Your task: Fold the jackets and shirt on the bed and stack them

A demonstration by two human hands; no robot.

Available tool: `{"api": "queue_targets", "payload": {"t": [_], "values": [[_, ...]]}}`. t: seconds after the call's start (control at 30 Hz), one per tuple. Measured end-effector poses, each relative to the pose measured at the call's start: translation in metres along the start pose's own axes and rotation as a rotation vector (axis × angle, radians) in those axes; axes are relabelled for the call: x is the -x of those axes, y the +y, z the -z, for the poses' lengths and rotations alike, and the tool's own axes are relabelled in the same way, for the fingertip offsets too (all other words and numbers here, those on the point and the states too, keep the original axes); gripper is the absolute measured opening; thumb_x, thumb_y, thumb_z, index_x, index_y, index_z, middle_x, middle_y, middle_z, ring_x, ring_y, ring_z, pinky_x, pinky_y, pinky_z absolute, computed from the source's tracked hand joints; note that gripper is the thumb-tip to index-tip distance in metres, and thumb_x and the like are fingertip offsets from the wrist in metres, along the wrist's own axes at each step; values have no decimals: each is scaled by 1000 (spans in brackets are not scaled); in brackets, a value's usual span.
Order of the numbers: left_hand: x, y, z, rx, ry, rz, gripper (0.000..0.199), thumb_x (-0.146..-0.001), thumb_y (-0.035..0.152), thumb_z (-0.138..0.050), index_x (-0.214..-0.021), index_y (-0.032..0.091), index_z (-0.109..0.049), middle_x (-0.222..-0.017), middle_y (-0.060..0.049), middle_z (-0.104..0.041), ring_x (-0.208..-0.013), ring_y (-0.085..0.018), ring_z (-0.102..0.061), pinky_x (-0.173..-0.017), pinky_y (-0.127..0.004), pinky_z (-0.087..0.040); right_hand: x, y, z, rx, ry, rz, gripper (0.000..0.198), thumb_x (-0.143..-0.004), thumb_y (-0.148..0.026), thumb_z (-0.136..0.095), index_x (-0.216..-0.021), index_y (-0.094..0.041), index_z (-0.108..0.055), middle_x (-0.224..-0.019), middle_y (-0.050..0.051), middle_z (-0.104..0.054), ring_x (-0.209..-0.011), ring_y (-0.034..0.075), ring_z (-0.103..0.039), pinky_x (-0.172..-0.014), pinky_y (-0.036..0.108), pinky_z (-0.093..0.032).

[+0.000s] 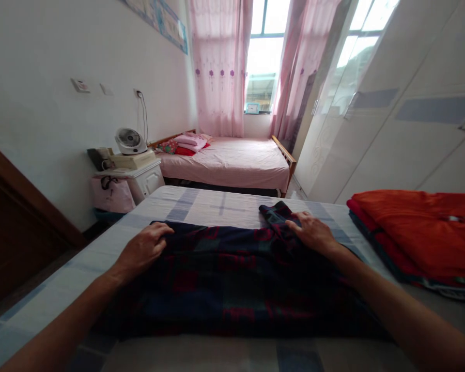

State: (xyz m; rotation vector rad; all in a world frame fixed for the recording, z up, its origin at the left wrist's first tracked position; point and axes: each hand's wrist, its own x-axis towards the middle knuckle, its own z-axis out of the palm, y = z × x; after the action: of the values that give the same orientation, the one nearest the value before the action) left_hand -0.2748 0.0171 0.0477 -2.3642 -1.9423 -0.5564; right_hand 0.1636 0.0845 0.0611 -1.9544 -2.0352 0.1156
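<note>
Lying under the right hand is plaid cloth.

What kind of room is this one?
Probably a bedroom. There's a wooden-framed bed with a pale pink sheet, a folded pink pillow-like bundle on it, and a tall, glossy white cabinet with long doors that looks like a wardrobe.
</note>
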Motion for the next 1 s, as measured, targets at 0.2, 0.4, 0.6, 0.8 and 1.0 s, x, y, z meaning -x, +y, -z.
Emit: {"api": "queue_targets", "payload": {"t": [0.2, 0.4, 0.6, 0.8, 1.0], "values": [[-6, 81, -34, 50, -52, -202, 41, -89, 38, -42, -124, 24, -56, -137, -8, -48, -127, -24, -43, -105, -41, -35, -37, 14, -21, -212, -65, -167, 18, -69, -31, -60, -74, -16, -66, -80, 12, -68, -85, 28, -63, -74, 37, -45], [2, 91, -52, 89, -314, -195, 48, -88, 50, -40, -131, 29, -48, -144, -6, -40, -135, -28, -29, -108, -53, -23, -34, 8, 22, -593, 109, -17, 33, -80, -40, -40, -98, -19, -59, -83, 1, -66, -77, 15, -60, -68, 26, -47], [-4, 102, -24, 453, -7, -81, 47, -92, 45, -30, -127, 22, -51, -133, -4, -52, -124, -19, -47, -106, -34, -35, 48, -36, 72, -877, -306, 501, 21, -77, -31, -56, -93, -20, -63, -91, 0, -64, -85, 16, -58, -77, 27, -45], [-21, 70, -21, 173, 67, -93, 40, -86, 34, -38, -116, 19, -60, -131, -6, -54, -119, -23, -51, -104, -36, -38, 77, -10, 43, -455, -236, 496, 26, -79, -18, -47, -100, -21, -63, -103, 4, -65, -93, 17, -59, -87, 30, -43], [-56, -9, -37, -185, -47, 16, 45, -84, 32, -33, -115, 18, -62, -129, -10, -56, -122, -25, -47, -103, -39, -35, 13, 75, 1, 29, -19, 59, 30, -85, -26, -42, -107, -19, -63, -117, 10, -62, -109, 25, -55, -91, 37, -39]]}}
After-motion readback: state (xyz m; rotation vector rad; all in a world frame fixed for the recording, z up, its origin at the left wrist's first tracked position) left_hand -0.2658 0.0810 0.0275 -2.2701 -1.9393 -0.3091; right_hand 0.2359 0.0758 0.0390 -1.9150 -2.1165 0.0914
